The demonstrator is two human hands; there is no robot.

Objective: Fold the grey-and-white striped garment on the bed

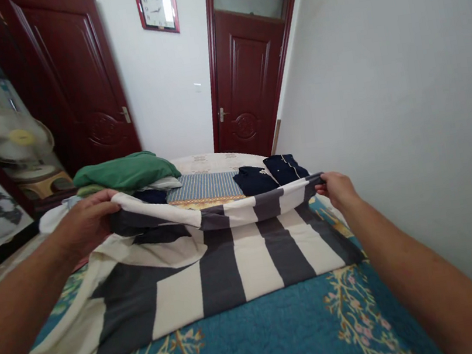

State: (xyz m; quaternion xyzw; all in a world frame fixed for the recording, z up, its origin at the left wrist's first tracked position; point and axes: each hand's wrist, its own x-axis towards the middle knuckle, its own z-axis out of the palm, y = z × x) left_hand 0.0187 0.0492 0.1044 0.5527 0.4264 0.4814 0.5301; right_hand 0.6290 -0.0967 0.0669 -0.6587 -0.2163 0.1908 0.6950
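Two bare hands lift the far edge of a striped bed sheet (253, 263), soft woven cloth in broad charcoal and cream bands, its raised edge drawn into a shallow, sagging arc. The left hand (85, 223) is closed around the edge, fingers curled over the fold, with the forearm reaching in from the lower left. The right hand (336, 190) pinches the opposite corner between thumb and fingers, its arm stretched out from the lower right, near a white wall (391, 88). The sheet lies loosely rumpled on a teal quilted bedspread (252, 346) stitched with pink floral sprays. Beyond the raised edge, farther along the bed, sit a bulky green cloth bundle (125, 173), two folded navy garments (255, 180) and a folded blue striped cloth (204, 186). Open room lies between the raised edge and those piles.
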